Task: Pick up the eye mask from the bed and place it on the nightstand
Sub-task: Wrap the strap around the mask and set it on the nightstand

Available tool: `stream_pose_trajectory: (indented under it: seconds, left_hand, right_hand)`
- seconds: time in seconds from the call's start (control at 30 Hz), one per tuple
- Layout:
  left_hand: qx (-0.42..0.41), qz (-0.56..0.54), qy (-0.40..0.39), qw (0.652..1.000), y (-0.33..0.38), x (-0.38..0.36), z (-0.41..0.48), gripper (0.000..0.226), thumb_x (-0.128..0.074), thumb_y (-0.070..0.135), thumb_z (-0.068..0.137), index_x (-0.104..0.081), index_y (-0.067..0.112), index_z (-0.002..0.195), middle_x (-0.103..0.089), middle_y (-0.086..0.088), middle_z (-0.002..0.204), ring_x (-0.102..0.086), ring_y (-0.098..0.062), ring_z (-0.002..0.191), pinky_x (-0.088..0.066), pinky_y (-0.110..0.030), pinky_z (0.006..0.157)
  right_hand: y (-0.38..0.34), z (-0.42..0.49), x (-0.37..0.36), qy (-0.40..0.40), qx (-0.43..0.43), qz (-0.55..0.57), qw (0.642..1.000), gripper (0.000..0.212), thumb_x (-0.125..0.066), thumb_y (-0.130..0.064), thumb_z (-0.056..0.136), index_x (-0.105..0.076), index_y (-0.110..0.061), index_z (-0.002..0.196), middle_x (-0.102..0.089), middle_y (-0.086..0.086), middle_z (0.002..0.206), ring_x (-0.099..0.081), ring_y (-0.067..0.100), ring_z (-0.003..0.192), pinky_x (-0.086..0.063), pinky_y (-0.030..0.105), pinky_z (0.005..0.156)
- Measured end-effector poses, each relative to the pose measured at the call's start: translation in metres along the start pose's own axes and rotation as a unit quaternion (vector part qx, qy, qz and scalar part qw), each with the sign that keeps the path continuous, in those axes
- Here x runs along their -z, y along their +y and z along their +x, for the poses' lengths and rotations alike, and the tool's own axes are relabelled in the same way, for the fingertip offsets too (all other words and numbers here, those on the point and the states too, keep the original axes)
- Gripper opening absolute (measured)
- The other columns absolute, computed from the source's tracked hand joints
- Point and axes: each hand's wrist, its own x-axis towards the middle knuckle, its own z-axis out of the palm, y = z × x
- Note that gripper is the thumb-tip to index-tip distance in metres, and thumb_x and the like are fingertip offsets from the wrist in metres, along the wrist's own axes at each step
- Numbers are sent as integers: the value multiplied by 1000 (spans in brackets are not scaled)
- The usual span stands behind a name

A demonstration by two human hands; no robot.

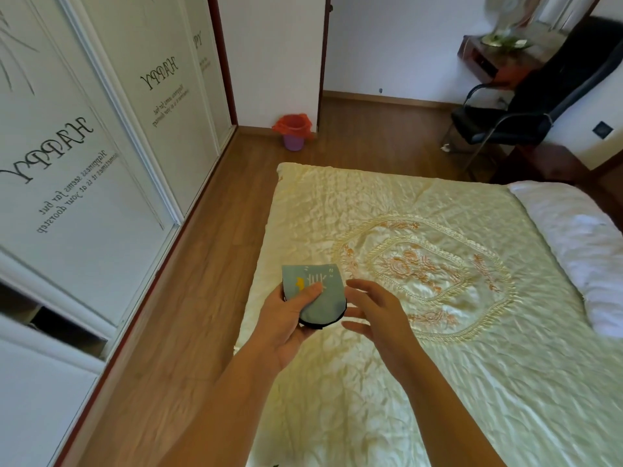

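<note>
Left hand [285, 323] gripping eye mask [315, 294], right hand [377, 313] spread wide, above quilted bed [438, 365], wood floor [202, 298]

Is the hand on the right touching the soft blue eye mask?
Cannot tell. In the head view the right hand is open beside the blue fabric eye mask, which the left hand holds; any gap is unclear.

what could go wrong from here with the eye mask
1. The left hand pinches only the lower part of the folded eye mask; it could unfold or slip onto the bed.
2. The right hand is open beside it, not gripping, so nothing backs up the hold.
</note>
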Motion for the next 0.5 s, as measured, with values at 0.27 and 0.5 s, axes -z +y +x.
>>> stream_pose_trajectory:
  seconds: [0.27,0.5]
  left_hand:
    - [-46,-28,74,996,-11,48,-31,39,-73,10,82,-63,5,120,-73,-17,112,-71,-30,96,-60,-35,67]
    - [-131,-91,193,968,-32,80,-85,29,-70,9,85,-65,7,113,-77,-11,96,-70,-29,92,-53,-47,85]
  right_hand:
    - [21,-3,-47,-86,-22,6,996,20,-69,-23,91,-75,-14,107,-79,10,104,-76,27,92,-61,36,78]
    - [34,-27,-89,-212,-32,-43,976,21,-66,-19,93,-74,-5,106,-78,17,104,-77,28,89,-60,31,71]
